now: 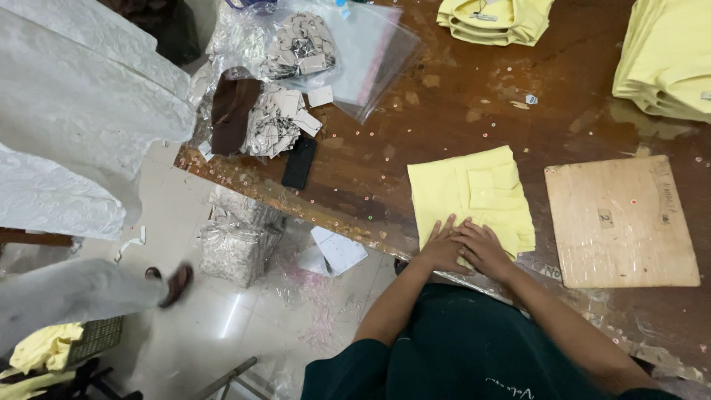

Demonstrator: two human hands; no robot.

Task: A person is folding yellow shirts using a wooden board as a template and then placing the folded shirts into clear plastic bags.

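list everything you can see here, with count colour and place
folded shirt: 1, yellow, table's near edge, under both hands
shirt stacks: 2, yellow, far edge and far right
board: 1, tan, right of the folded shirt
tags: many, white, far left of table
plastic bags: several, clear, by the tags
phone: 1, black, left table edge
table: 1, brown, worn
another person's foot: 1, sandalled, on the floor at left
left hand: flat on the folded shirt
right hand: flat on the folded shirt
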